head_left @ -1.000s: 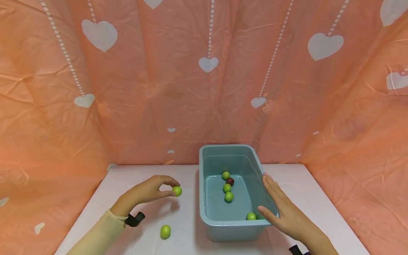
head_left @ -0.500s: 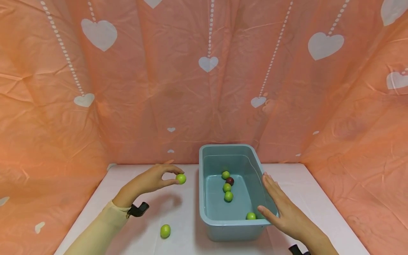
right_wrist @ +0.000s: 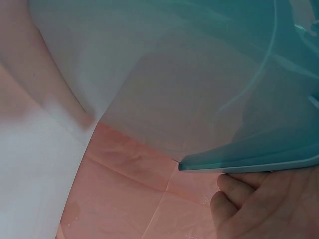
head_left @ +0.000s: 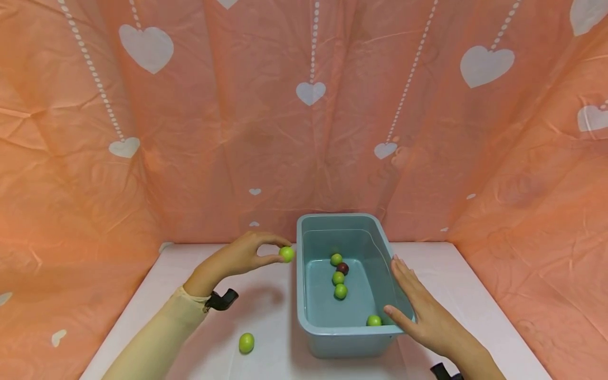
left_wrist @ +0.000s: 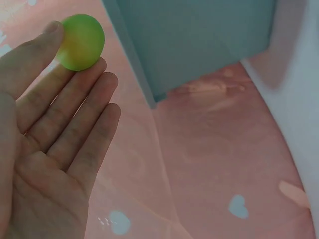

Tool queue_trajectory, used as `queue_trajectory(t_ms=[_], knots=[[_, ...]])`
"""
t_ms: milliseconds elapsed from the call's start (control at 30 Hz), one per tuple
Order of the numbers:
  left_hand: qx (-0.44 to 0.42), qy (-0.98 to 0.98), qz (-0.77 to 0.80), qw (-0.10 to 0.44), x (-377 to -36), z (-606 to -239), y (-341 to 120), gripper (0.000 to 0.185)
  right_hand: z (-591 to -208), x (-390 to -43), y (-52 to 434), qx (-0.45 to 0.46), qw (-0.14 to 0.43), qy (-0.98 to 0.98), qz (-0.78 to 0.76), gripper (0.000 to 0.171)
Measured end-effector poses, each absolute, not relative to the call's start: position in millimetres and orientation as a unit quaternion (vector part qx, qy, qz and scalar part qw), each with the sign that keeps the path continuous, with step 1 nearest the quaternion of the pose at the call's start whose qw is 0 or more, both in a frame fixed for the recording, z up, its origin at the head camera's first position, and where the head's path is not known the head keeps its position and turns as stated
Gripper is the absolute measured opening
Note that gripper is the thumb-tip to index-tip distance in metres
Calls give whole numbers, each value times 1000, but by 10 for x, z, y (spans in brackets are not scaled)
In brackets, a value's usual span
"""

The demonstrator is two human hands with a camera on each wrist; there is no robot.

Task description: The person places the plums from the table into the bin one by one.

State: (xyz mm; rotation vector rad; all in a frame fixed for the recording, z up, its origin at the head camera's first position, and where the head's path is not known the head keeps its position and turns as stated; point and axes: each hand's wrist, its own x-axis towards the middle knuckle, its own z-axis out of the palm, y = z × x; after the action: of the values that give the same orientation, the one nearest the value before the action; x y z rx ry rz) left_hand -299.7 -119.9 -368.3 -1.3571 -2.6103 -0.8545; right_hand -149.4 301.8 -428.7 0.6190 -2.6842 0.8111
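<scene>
My left hand (head_left: 241,255) pinches a small round green fruit (head_left: 286,254) between thumb and fingertips, raised over the table just left of the basin's rim. In the left wrist view the smooth fruit (left_wrist: 81,42) sits at the fingertips, the other fingers stretched out. My right hand (head_left: 425,311) rests at the right wall of the blue-grey plastic basin (head_left: 351,332), fingers straight along the rim and thumb reaching over it. Inside the basin lie several green fruits (head_left: 340,291) and a dark red one (head_left: 342,269). Another green fruit (head_left: 246,343) is on the table at the front left.
A white-covered table (head_left: 199,338) carries the basin. Orange-pink cloth (head_left: 228,132) printed with white hearts hangs behind it and on both sides. Each wrist wears a black camera mount (head_left: 222,300).
My left hand has lifted the green fruit up and to the right, toward the basin's left rim. My right hand and the fruits in the basin have stayed put.
</scene>
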Motion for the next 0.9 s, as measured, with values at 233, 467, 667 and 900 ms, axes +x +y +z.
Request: queue_trajectory(t_ms=[233,467,667,900], knots=[[-444,-851,-280,27,-3010,-3577,-1011,38,-4284,-1488,3023,213,136,-926,279,92],[-457,-840,-292,-3,-3053,-3505,-837,39,-4297,-1485,3026,214,138,-926,280,92],[-464,-836,-293,-19,-3117,-3487,-719,38,-4298,-1489,3028,217,143,-926,275,92],[-485,-826,-284,-48,-3162,-3524,-531,35,-4280,-1490,3022,211,127,-927,282,92]])
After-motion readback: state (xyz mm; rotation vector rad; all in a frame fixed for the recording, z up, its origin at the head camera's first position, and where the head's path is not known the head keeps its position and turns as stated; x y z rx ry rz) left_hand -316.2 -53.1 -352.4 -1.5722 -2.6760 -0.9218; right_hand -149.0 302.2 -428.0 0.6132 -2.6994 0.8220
